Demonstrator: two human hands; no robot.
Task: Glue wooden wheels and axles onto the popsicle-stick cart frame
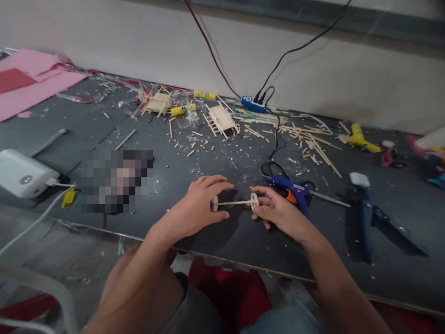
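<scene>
Stick assembly (236, 202): one thin, pale shaft (227, 203) with a rounded wooden end piece at each end. Location: between the two hands, over the near part of the dark surface (243, 241), to the left of the blue glue gun (292, 189).

Handling: the assembly is judged very light and dry, with little tendency to slip. The shaft looks stiff but likely to snap under bending; the joints at the end pieces are probably the weakest points. Take hold of an end piece by its rim, between thumb and fingertips, using light pressure. Avoid loading the shaft at mid-span.

Pose: the right hand (278, 208) pinches the right end piece (255, 201) narrowly between thumb and fingers, with the lower fingers curled beneath. The left hand (196, 204) forms a wide C around the left end piece (215, 203); whether it touches cannot be confirmed. Both forearms reach inward from the near edge, and the shaft lies roughly level between the hands.
</scene>
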